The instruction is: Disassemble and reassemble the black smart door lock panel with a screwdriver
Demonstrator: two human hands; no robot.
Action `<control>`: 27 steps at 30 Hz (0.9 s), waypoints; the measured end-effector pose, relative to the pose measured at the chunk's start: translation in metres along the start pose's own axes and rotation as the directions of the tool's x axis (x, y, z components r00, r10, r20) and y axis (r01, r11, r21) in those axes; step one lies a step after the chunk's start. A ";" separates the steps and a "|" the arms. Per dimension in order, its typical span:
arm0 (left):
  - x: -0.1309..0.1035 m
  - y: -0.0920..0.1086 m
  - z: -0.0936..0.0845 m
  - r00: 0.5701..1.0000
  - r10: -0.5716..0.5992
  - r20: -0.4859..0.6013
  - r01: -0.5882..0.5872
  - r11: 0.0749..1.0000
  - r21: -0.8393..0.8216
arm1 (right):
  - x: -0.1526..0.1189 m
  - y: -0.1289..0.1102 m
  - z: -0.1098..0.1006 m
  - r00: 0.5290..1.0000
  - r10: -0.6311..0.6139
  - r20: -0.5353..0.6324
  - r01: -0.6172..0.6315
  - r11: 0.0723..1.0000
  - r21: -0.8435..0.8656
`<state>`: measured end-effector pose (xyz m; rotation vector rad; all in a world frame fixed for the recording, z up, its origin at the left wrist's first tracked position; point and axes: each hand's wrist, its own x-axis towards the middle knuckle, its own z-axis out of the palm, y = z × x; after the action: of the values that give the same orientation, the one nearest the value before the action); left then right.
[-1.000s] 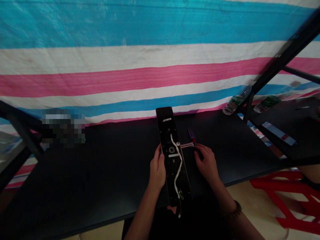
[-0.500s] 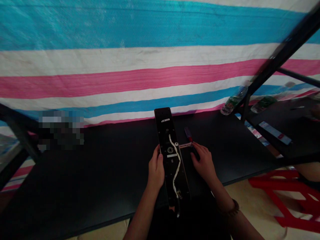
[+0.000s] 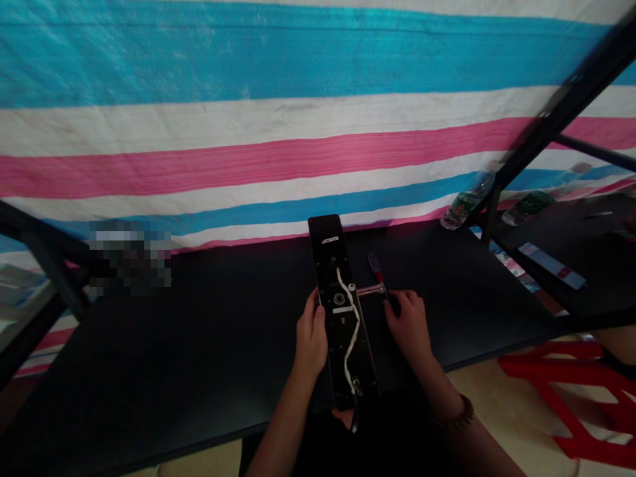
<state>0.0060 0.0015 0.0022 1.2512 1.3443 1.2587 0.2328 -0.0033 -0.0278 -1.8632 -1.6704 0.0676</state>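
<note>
A long black door lock panel (image 3: 330, 255) stands tilted in front of me, its back towards me. A white cable (image 3: 356, 324) runs down it, and a round fitting sits near its middle. My left hand (image 3: 312, 334) grips the panel's left edge, thumb on the near face. A shiny lever handle (image 3: 370, 290) sticks out to the right from behind the panel. At its outer end is my right hand (image 3: 410, 324), fingers curled around a dark thing I cannot make out. Just behind the handle lies a screwdriver (image 3: 374, 266) with a purple and red grip.
The black table (image 3: 199, 358) reaches back to a striped tarp wall (image 3: 298, 152). A plastic bottle (image 3: 462, 209) leans by the frame post at the right. Beyond it, a phone (image 3: 551, 265) lies on another table, above a red stool (image 3: 571, 377). A blurred-out item stands back left.
My right hand has shifted slightly right and towards me, uncovering more of the lever handle's end. My left hand and the lock panel have hardly moved.
</note>
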 end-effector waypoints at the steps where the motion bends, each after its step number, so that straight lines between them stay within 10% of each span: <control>1: 0.000 0.000 0.000 1.000 0.000 -0.001 0.000 1.000 0.000 | 0.003 0.001 -0.001 0.999 0.028 0.021 -0.028 1.000 -0.002; 6: 0.000 -0.001 0.000 1.000 -0.002 -0.003 0.001 1.000 -0.010 | 0.033 0.002 -0.019 0.950 0.167 0.263 -0.227 0.949 0.219; 10: 0.001 -0.001 0.000 1.000 -0.011 0.011 0.011 1.000 -0.023 | 0.047 -0.025 -0.046 0.874 0.154 0.460 -0.455 0.589 0.668; 13: 0.002 -0.002 0.000 1.000 -0.012 0.021 0.012 1.000 -0.025 | 0.040 -0.064 -0.065 0.924 0.104 0.368 -0.379 0.383 0.843; 19: 0.003 -0.004 0.000 0.999 0.003 0.034 -0.002 1.000 -0.019 | 0.027 -0.119 -0.065 0.999 -0.048 0.005 0.022 0.537 0.843; 27: 0.003 -0.003 0.000 1.000 0.011 0.028 -0.011 1.000 -0.017 | 0.028 -0.117 -0.038 0.971 -0.238 -0.031 0.193 0.695 0.693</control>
<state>0.0050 0.0048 -0.0009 1.2613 1.3060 1.2537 0.1514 0.0066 0.0682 -1.0920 -1.5851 0.5820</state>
